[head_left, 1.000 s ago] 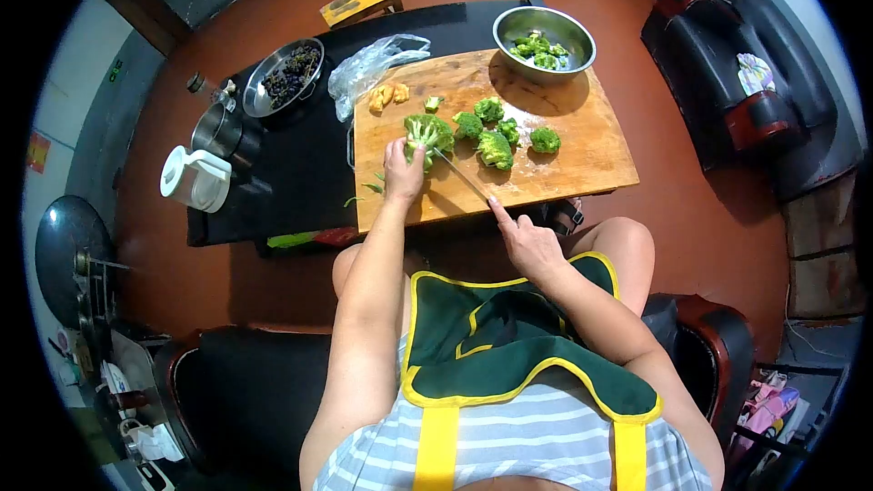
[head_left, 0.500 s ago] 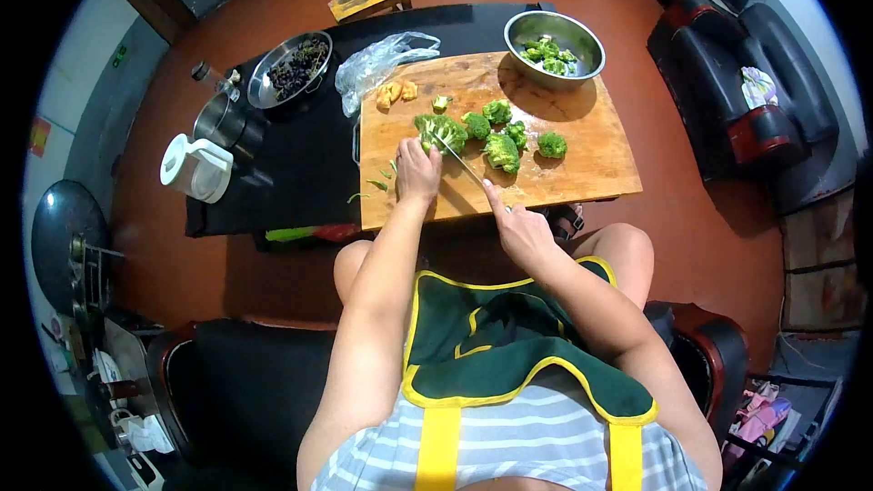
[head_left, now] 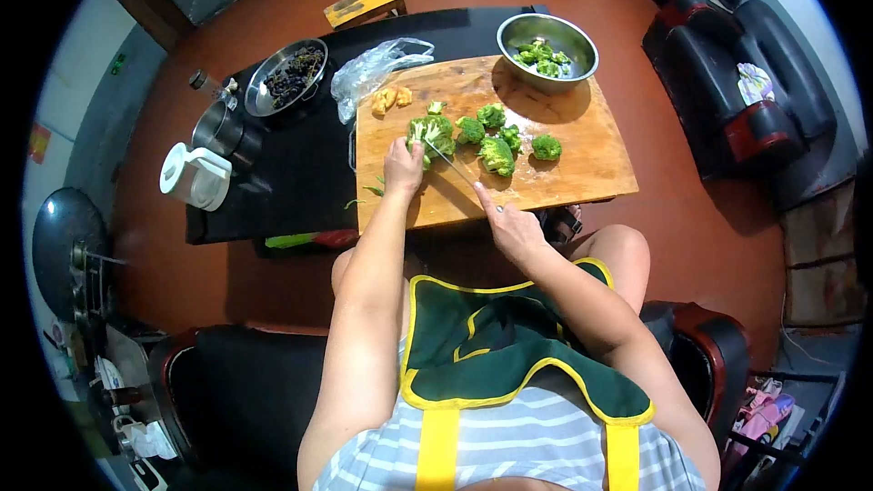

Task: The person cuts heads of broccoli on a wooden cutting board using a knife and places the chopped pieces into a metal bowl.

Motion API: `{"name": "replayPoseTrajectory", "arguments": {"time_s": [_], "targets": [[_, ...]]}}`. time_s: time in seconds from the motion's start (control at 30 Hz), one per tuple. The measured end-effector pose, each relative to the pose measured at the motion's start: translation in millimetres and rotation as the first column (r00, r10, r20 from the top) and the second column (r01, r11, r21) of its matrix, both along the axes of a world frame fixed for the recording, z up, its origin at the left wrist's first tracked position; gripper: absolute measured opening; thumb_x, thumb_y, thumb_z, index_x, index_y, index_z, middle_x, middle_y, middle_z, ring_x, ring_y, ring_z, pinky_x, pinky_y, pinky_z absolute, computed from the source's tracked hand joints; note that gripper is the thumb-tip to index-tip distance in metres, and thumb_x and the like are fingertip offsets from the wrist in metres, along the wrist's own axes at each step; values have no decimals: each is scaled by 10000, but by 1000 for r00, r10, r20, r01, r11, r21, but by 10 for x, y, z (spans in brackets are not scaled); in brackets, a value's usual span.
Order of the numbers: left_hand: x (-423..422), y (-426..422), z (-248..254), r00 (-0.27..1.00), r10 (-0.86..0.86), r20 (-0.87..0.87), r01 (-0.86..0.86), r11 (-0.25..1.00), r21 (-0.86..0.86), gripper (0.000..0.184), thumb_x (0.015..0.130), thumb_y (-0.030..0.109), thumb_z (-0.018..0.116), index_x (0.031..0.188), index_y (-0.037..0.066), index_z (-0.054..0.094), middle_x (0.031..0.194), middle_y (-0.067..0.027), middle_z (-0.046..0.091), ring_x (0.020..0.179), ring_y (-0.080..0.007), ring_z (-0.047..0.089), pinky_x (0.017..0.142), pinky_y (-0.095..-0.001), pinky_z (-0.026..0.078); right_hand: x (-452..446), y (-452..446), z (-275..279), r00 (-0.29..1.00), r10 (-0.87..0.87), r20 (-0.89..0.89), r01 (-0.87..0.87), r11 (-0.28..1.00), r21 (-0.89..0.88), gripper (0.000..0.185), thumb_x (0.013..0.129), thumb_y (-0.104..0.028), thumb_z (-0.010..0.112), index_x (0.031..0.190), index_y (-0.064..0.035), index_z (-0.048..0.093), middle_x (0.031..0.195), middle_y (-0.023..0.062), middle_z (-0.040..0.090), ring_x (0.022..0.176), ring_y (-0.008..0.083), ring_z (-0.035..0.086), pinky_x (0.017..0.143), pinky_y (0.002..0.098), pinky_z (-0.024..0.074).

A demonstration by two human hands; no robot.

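the left hand [head_left: 403,166] is closed around the near left side of a head of broccoli [head_left: 431,135], fingers curled against its stem side and the palm partly hidden from view, so the hand is only slightly open, by the width of what it grips. the broccoli head sits over the left part of a wooden cutting board [head_left: 564,180], which lies on a black table [head_left: 273,209]. the right hand [head_left: 515,231] is wrapped shut around the handle end of a knife [head_left: 455,168] (the handle itself is mostly covered by the fingers), with the index finger stretched forward and a ring on one finger. the blade slants up and to the left across the board, and its far end meets the broccoli head beside the left hand. just right of the head lie several cut broccoli florets [head_left: 496,155], with one floret [head_left: 546,147] a little apart from them, and a small broccoli piece [head_left: 436,107] lies just beyond the head. some yellowish-orange pieces [head_left: 386,100] (too small to name surely) rest near the board's far left corner, and thin green scraps [head_left: 374,190] lie near its left edge. a metal bowl [head_left: 547,53] with green pieces inside stands at the far right of the board. left of the board are a clear plastic bag [head_left: 368,75], a metal pan [head_left: 285,78] holding dark grapes [head_left: 295,74], a metal pot [head_left: 216,128] and a white-lidded pitcher [head_left: 195,177].
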State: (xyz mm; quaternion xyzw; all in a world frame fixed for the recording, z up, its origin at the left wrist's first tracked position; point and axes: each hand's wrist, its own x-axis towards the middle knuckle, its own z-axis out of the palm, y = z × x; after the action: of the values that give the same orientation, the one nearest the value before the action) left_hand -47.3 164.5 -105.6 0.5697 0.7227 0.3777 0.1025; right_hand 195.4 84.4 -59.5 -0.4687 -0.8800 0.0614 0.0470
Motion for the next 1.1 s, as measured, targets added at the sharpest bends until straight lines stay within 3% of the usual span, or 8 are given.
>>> {"name": "replayPoseTrajectory", "arguments": {"time_s": [0.2, 0.3, 0.5, 0.67, 0.8, 0.97, 1.1], "targets": [[26, -51, 56, 1000, 12, 20, -13, 1000, 28, 364, 876, 308, 525, 1030, -21, 530, 982, -241, 577, 959, -412, 539, 822, -464, 433, -98, 72, 79, 987, -50, -153, 28, 989, -142, 652, 864, -102, 467, 1449, -135, 183, 731, 218, 618, 633, 379, 618, 579, 490, 491], [6, -70, 134, 998, -36, -58, 34, 999, -25, 345, 866, 296, 545, 1029, -9, 537, 984, -228, 584, 950, -398, 547, 818, -459, 438, -52, 69, 202, 974, -127, -187, 83, 971, -225, 588, 910, -157, 447, 1439, -124, 192, 725, 240, 616, 648, 404, 607, 597, 511, 476], [-20, -76, 524, 890, -126, -439, 170, 983, 63, 329, 850, 293, 569, 1028, 17, 548, 946, -174, 569, 920, -368, 558, 803, -457, 446, 45, 156, 194, 964, -186, -191, 137, 960, -243, 595, 890, -120, 412, 1440, -134, 187, 796, 267, 621, 720, 424, 616, 656, 519, 480], [-141, -58, 327, 993, 24, -117, -22, 1000, 22, 372, 868, 348, 519, 975, -2, 585, 945, -194, 567, 883, -396, 557, 774, -454, 442, 61, 148, 90, 946, -177, -273, 122, 971, -206, 643, 865, -88, 442, 1448, -146, 178, 823, 256, 618, 676, 419, 612, 652, 510, 486], [-114, -24, 187, 996, -64, 55, 66, 997, -26, 408, 886, 368, 490, 957, -14, 614, 897, -235, 612, 889, -386, 573, 796, -439, 440, 116, -117, 216, 975, -117, -188, 110, 993, -45, 709, 820, -59, 480, 1455, -154, 178, 758, 216, 585, 604, 383, 606, 569, 477, 502], [-91, 42, -35, 987, -85, 134, 88, 996, -13, 401, 895, 346, 470, 1038, 8, 632, 1002, -235, 619, 983, -375, 576, 845, -421, 448, 166, -352, 122, 992, -80, -95, 79, 997, -14, 771, 772, -33, 511, 1460, -139, 176, 706, 183, 545, 522, 330, 589, 449, 430, 492], [-9, 2, 41, 976, -32, 216, 30, 999, 14, 381, 898, 328, 458, 1065, 40, 645, 996, -225, 625, 980, -366, 579, 857, -415, 444, 117, -414, 78, 996, -66, -63, 65, 998, -20, 783, 772, -37, 519, 1463, -127, 162, 699, 167, 537, 524, 311, 590, 455, 419, 499]]}}
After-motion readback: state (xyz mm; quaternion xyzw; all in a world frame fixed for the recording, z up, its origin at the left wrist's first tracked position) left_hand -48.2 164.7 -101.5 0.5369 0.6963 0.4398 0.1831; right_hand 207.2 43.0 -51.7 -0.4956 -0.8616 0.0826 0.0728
